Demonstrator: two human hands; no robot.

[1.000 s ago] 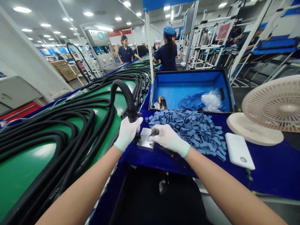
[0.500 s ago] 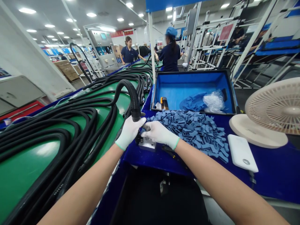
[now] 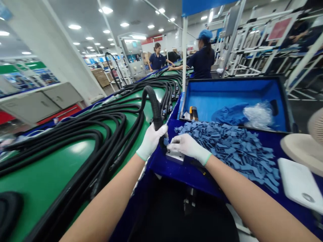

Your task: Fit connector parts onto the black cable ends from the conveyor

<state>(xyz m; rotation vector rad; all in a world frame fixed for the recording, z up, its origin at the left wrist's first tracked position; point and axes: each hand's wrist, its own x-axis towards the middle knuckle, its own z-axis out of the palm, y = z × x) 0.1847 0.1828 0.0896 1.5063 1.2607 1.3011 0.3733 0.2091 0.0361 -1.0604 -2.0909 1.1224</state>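
Observation:
My left hand (image 3: 152,141), in a white glove, is wrapped round the end of a black corrugated hose (image 3: 153,101). The hose arches up and back from my grip, its lower end pointing down at a small metal block (image 3: 176,156) on the blue-covered bench. A blue piece (image 3: 166,141) shows at the hose end, beside my left thumb. Close to the right of it is my right hand (image 3: 189,148), also gloved, with fingertips drawn together over the block's left edge. Whatever those fingertips hold, if anything, is too small to make out.
Many long black hoses (image 3: 101,124) lie on the green belt at left. Behind my right hand spreads a heap of blue plastic pieces (image 3: 227,144). Beyond stands a blue bin (image 3: 209,94); a white power bank (image 3: 300,185) and fan base (image 3: 297,148) sit right. Two people work farther back.
My view has turned left, so the scene sits farther right. My right hand has drawn slightly away from the hose end. The left hand keeps its hold.

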